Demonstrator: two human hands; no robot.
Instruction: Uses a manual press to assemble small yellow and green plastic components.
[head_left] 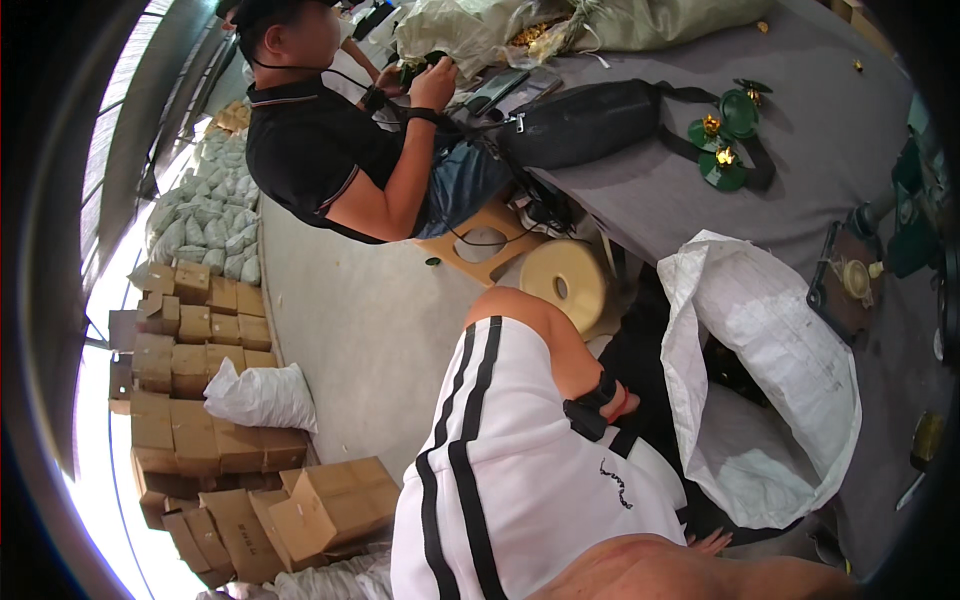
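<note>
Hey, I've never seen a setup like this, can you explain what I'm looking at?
Sure. There's no robot here, just a person with bare hands. The single picture comes from a wide fisheye camera on their head, so edges look bent. They wear a white top with black stripes. Their left hand is near an open white woven sack; fingers at the bottom look like their right hand, mostly hidden. I can't make out anything held in either. On the grey cloth-covered table lie a black fabric bag and green round pieces with gold flower shapes. Another person in a black shirt sits alongside.
</note>
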